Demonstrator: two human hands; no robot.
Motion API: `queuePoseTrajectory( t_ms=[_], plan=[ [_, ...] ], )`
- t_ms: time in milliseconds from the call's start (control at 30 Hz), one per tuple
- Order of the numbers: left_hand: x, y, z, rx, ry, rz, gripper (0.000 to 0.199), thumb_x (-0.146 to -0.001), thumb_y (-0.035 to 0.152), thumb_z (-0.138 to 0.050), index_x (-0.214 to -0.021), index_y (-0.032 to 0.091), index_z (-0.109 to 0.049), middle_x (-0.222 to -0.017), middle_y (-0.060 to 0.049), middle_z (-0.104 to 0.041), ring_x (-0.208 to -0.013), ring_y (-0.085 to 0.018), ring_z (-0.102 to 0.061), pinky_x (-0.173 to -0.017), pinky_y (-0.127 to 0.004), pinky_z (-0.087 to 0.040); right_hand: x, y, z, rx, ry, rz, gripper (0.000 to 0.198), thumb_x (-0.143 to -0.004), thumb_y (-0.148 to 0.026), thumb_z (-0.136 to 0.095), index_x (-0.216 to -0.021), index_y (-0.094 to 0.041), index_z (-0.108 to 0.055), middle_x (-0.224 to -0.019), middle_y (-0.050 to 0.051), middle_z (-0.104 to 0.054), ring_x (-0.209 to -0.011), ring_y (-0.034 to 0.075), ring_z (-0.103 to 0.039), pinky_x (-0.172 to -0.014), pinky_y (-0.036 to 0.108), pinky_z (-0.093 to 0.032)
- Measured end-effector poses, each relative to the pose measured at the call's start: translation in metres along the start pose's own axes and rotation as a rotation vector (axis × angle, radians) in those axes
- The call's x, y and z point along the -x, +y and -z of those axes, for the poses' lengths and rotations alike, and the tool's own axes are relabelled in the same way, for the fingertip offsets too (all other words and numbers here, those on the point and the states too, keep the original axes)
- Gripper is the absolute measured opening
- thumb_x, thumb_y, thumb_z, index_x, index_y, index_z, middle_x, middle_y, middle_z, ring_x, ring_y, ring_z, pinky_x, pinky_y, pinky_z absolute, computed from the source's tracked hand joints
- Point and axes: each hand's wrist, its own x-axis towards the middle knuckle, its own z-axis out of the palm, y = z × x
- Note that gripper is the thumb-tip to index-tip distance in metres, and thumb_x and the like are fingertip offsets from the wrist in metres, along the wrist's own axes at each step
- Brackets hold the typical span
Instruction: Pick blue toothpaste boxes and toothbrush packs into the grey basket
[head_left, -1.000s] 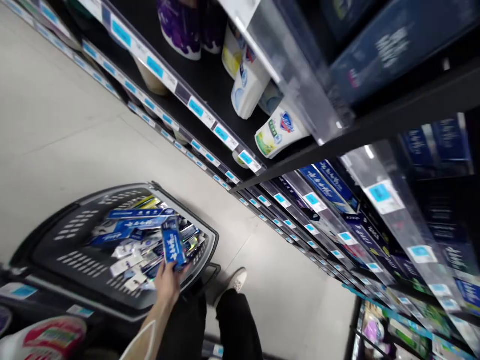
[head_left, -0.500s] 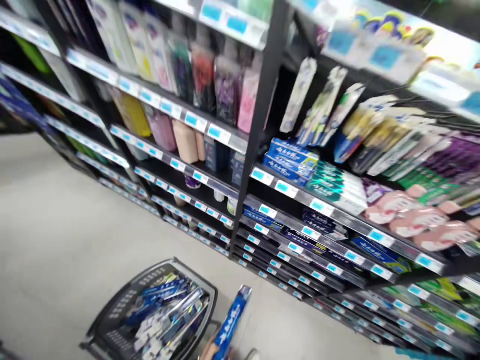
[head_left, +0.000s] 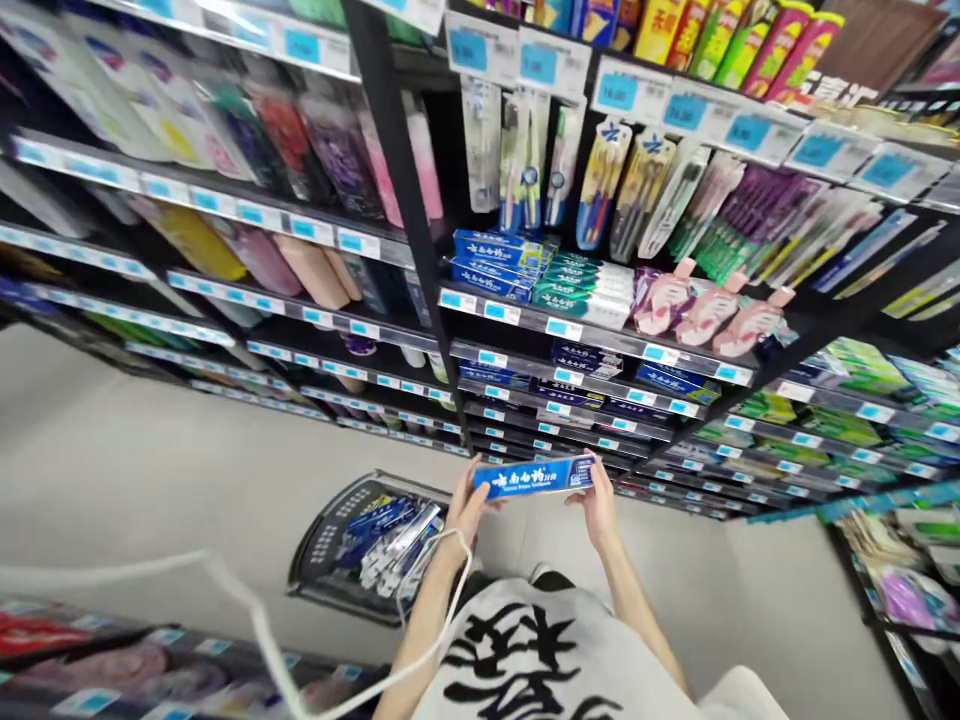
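1. I have my left hand (head_left: pixel 466 508) and right hand (head_left: pixel 600 508) out in front of my chest, fingers gripped on either end of a blue toothpaste box (head_left: pixel 534 477) held level.
2. Lower left, a dark basket (head_left: pixel 330 545) of similar boxes sits on the floor.
3. Beyond, store shelves (head_left: pixel 600 340) carry toothpaste and toothbrushes.

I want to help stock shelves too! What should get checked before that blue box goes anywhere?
1. Both hands on the box: ok. The left hand and right hand each pinch an end of the toothpaste box.
2. Box level, label facing up: ok.
3. Matching blue boxes on the shelf ahead: ok.
4. Free slot among them: cannot tell.
5. Basket clear of the feet: cannot tell, feet hidden.
6. White cable clear of the left arm: not ok, it loops across the wrist.
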Motion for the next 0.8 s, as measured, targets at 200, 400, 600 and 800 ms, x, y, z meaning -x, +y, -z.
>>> queuePoseTrajectory(
  t_ms=[200,400,600,800],
  plan=[
    [-0.016,0.031,-0.014,0.239,0.04,-0.136,0.058,-0.087,0.047,-0.073,-0.14,0.029,-0.059,-0.107,-0.007,-0.069,-0.075,-0.014,-0.061,-0.065,-0.027,-0.053,0.032,-0.006,-0.036,-0.124,0.083,0.098,0.052,-0.089,-0.053,-0.065,-0.136,-0.031,-0.063,-0.122,0.005,-0.064,-0.088,0.018,-0.061,-0.061,0.029,-0.059],
    [-0.011,0.051,-0.008,0.29,0.017,-0.176,0.052,-0.089,0.048,-0.071,-0.136,0.029,-0.062,-0.106,-0.007,-0.07,-0.076,-0.014,-0.058,-0.066,-0.026,-0.052,0.045,-0.002,-0.064,-0.168,0.15,0.136,0.055,-0.089,-0.054,-0.065,-0.138,-0.029,-0.062,-0.11,0.004,-0.066,-0.083,0.018,-0.062,-0.06,0.029,-0.058],
    [-0.009,0.052,0.001,0.297,0.009,-0.161,0.053,-0.09,0.053,-0.068,-0.138,0.031,-0.06,-0.119,-0.009,-0.068,-0.08,-0.014,-0.058,-0.066,-0.024,-0.051,0.055,0.008,-0.073,-0.144,0.165,0.168,0.056,-0.092,-0.054,-0.062,-0.142,-0.029,-0.058,-0.103,0.003,-0.068,-0.081,0.018,-0.063,-0.062,0.03,-0.058],
    [-0.003,0.045,0.029,0.23,0.067,-0.115,0.059,-0.082,0.053,-0.076,-0.135,0.031,-0.062,-0.106,-0.005,-0.07,-0.078,-0.014,-0.064,-0.068,-0.025,-0.052,0.057,0.013,-0.08,-0.105,0.179,0.149,0.056,-0.09,-0.054,-0.065,-0.139,-0.028,-0.061,-0.107,0.004,-0.07,-0.083,0.018,-0.065,-0.063,0.03,-0.058]
  ],
)
